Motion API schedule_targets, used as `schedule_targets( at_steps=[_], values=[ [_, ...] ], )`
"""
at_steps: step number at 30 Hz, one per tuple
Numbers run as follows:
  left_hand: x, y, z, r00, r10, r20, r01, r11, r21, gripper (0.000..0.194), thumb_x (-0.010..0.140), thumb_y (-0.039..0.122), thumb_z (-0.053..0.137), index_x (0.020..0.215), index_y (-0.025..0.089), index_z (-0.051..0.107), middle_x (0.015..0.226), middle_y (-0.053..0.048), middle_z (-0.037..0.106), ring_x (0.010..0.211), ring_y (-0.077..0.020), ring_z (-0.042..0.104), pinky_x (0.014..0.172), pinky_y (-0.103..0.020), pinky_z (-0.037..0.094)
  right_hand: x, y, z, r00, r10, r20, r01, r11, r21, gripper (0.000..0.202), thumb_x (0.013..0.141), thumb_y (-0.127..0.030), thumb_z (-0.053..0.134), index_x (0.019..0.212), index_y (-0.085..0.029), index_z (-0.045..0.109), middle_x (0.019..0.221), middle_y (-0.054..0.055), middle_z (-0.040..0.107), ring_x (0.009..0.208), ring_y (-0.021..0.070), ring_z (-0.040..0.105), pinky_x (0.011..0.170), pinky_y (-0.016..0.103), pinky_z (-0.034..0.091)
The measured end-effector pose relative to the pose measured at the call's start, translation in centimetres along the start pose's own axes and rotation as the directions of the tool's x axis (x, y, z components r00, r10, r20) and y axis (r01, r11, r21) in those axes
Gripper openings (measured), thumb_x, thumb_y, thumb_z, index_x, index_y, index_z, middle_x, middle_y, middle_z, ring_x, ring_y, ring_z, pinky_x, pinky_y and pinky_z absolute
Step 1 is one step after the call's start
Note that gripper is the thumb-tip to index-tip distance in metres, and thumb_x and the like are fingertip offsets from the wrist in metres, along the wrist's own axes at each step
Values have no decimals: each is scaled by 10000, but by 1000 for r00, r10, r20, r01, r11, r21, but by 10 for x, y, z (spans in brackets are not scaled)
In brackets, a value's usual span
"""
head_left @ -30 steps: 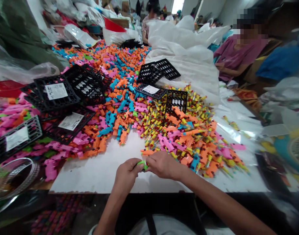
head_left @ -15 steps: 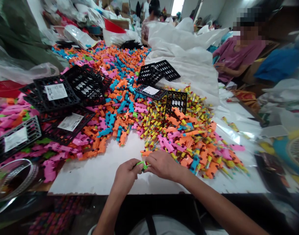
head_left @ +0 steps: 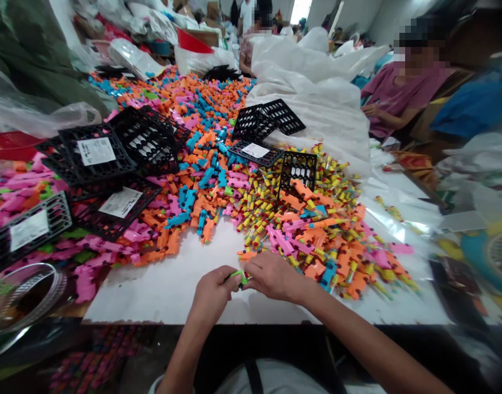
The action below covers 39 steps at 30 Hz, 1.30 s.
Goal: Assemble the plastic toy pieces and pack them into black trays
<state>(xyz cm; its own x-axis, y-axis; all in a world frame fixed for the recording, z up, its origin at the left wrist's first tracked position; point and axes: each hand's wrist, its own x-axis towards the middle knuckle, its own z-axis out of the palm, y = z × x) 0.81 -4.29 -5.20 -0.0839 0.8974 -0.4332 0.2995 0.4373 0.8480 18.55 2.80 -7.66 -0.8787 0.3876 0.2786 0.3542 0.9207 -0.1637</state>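
A small bright green toy car (head_left: 241,277) with dark wheels is held just above the front of the white tabletop (head_left: 152,298). My left hand (head_left: 213,291) pinches one end of it between thumb and fingers. From the other side my right hand (head_left: 277,276) has its fingers closed on the car and hides part of it. Just beyond the right fingers lies an orange toy car (head_left: 246,255). To the right spreads a heap of small yellow tubes with red ends (head_left: 257,216), with orange toy cars (head_left: 315,236) and pink ones on top.
Black slotted trays with white labels (head_left: 95,150) lie on the pile of toy cars (head_left: 199,210) at left. More black trays (head_left: 281,117) rest near a large white sack (head_left: 312,93). A clear round container (head_left: 56,290) stands front left. A person in pink (head_left: 415,90) sits at right.
The view has shifted very slightly. Both hands keep their pinch on the green toy car in nearly the same place.
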Motion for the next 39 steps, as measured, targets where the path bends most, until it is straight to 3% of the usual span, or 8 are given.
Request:
schedule_targets(
  at_steps=[4, 8, 11, 15, 20, 28, 39],
  values=[
    [1, -2, 0, 999, -29, 14, 30, 999, -17, 324, 675, 487, 529, 713, 187, 646, 592, 16, 576, 535, -139, 462, 559, -285, 363, -1, 0, -1, 998, -54, 15, 54, 998, -19, 228, 943, -379, 513, 867, -173, 573, 789, 55, 651, 730, 179, 582, 646, 295, 357],
    [0, -3, -3, 999, -16, 51, 17, 1000, -21, 315, 688, 480, 534, 715, 186, 645, 596, 18, 563, 544, -137, 455, 565, -283, 367, -1, -3, 0, 998, -10, 61, 11, 1000, -21, 255, 942, -409, 508, 878, -170, 568, 796, 58, 654, 732, 183, 589, 636, 294, 358],
    [-2, -2, -6, 997, 61, 51, -63, 997, 40, 303, 723, 470, 520, 729, 196, 650, 632, 13, 567, 581, -143, 467, 591, -285, 378, -1, -5, -1, 998, 4, 69, -2, 1000, -28, 300, 949, -438, 484, 920, -152, 569, 822, 72, 655, 753, 196, 592, 656, 305, 369],
    [-7, 0, -6, 980, 198, -2, -195, 966, 172, 283, 779, 442, 500, 802, 213, 665, 760, -11, 627, 700, -167, 539, 680, -301, 403, -1, -9, -6, 1000, 3, -28, -5, 998, -67, 424, 916, -555, 476, 954, -143, 569, 834, 84, 649, 767, 217, 584, 682, 330, 377],
    [-13, 1, -1, 948, 318, -18, -305, 923, 236, 270, 848, 418, 467, 806, 224, 649, 769, -12, 615, 773, -172, 565, 718, -304, 399, -2, -12, -11, 992, 15, -127, -29, 993, -111, 428, 924, -564, 449, 911, -152, 566, 799, 69, 630, 742, 205, 560, 675, 331, 357],
    [-17, 0, 0, 943, 332, -37, -312, 913, 263, 243, 875, 393, 469, 841, 227, 644, 791, -7, 622, 774, -167, 565, 713, -305, 403, -2, -12, -11, 982, 4, -187, -26, 993, -117, 454, 917, -600, 428, 817, -173, 543, 715, 35, 597, 692, 181, 533, 637, 318, 324],
    [-17, 7, -2, 941, 335, -51, -310, 912, 270, 220, 837, 356, 495, 813, 229, 673, 757, -7, 640, 751, -165, 574, 701, -292, 421, 2, -8, -17, 985, -132, -113, 111, 978, -175, 412, 963, -519, 402, 805, -164, 539, 687, 31, 599, 635, 167, 541, 605, 309, 298]
  ],
)
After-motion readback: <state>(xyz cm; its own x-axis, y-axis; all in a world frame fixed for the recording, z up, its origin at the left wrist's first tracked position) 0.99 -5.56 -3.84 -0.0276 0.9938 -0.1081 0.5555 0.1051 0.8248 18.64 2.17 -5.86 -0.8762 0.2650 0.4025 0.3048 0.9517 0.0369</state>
